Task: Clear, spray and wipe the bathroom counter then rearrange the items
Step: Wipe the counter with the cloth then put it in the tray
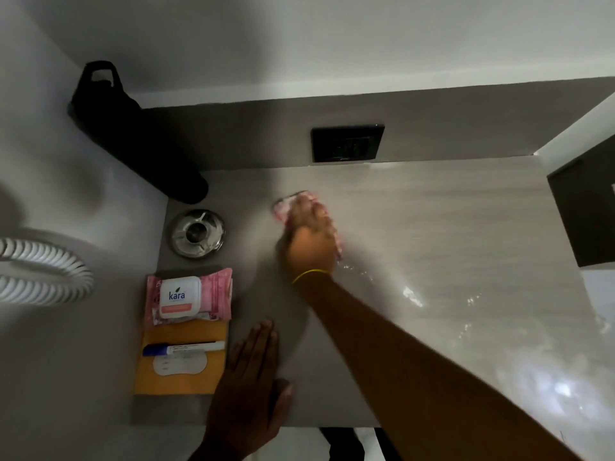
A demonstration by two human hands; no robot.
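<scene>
— Where was the left hand (256, 367)?

— Flat on the tabletop (432, 227) near its front edge, palm down. The fingers were straight and close together, the thumb spread out to the right.

— And the other one?

— The right arm (416, 354) ran in from the lower right, stretched almost straight, with a yellow band (309, 273) at the wrist. The right hand (311, 232) lay palm down on a pink cloth (283, 207), fingers stretched forward over it and pressing it to the tabletop.

— Was it sharp?

— No, it was blurred, the fingers most of all. The hands were well apart, the right one farther forward.
</scene>
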